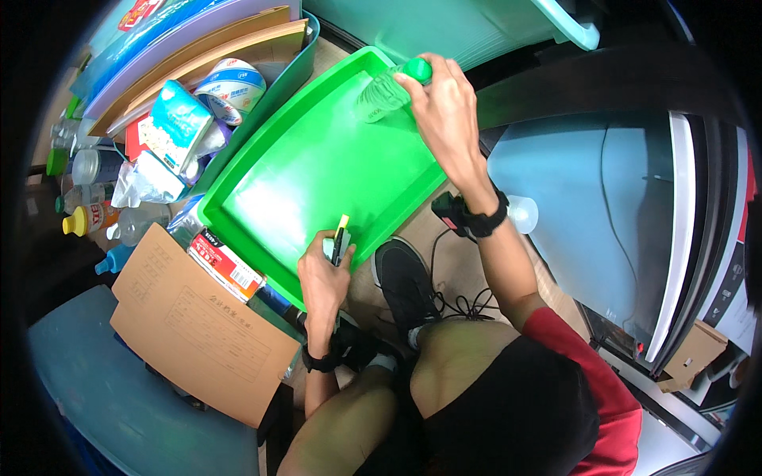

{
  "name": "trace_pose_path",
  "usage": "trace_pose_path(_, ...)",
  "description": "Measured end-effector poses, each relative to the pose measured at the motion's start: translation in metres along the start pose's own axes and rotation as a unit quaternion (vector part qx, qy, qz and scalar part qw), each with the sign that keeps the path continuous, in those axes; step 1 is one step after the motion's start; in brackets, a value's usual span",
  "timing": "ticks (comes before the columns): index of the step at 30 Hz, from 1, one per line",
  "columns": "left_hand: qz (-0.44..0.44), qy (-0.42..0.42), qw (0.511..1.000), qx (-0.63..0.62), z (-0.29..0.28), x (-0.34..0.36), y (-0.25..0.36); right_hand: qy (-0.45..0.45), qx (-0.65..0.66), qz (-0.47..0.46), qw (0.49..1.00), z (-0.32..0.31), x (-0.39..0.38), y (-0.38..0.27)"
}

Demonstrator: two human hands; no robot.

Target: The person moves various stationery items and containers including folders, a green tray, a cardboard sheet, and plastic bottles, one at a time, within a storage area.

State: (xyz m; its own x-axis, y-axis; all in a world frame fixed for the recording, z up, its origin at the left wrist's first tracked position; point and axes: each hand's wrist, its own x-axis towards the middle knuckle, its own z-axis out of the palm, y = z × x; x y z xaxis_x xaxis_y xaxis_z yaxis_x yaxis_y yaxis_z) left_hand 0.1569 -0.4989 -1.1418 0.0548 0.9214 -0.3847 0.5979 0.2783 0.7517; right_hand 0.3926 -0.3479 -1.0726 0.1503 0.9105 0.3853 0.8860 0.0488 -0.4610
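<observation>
My right hand (448, 115) is closed round the green cap of a clear plastic bottle (379, 100). The bottle tilts over the far right part of a bright green tray (278, 186); whether its base touches the tray I cannot tell. Over the tray's near edge, my left hand (321, 279) is closed on a slim black marker (340, 244) with a yellow end pointing up and away. Something pale grey-green also shows between those fingers, too covered to name.
Left of the tray stands a teal bin (308, 59) with folders, a tape roll (232, 89) and a tissue pack (178, 119). Several bottles lie beyond it. A brown envelope (210, 333) and a red-white box (225, 264) lie near left. A shoe (401, 282) is beside the tray.
</observation>
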Motion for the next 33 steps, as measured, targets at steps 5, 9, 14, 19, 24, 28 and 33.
trace_pose_path(5,0.006,0.010,1.000,-0.010,-0.006,-0.002,-0.008,0.026,0.017,-0.001,1.000,0.028,0.025,-0.013)
trace_pose_path(9,0.017,0.001,1.000,-0.009,-0.002,0.005,-0.007,0.070,-0.027,-0.003,0.997,0.036,0.040,-0.003)
trace_pose_path(14,0.010,0.004,1.000,-0.020,-0.008,0.007,-0.007,0.073,-0.032,-0.012,0.997,0.043,0.051,-0.005)
trace_pose_path(19,0.038,0.029,0.999,-0.016,-0.009,0.011,-0.004,0.037,-0.018,0.005,0.999,0.032,0.049,-0.006)
trace_pose_path(24,-0.038,0.001,0.999,-0.020,-0.015,0.008,-0.004,-0.025,-0.034,0.033,0.999,-0.009,0.028,-0.031)
trace_pose_path(28,-0.009,-0.003,1.000,-0.015,-0.003,0.015,-0.009,-0.031,-0.061,-0.028,0.997,-0.054,-0.007,-0.006)
trace_pose_path(33,-0.005,0.008,1.000,0.003,-0.023,0.010,0.005,-0.084,-0.117,-0.002,0.990,-0.098,-0.048,-0.003)
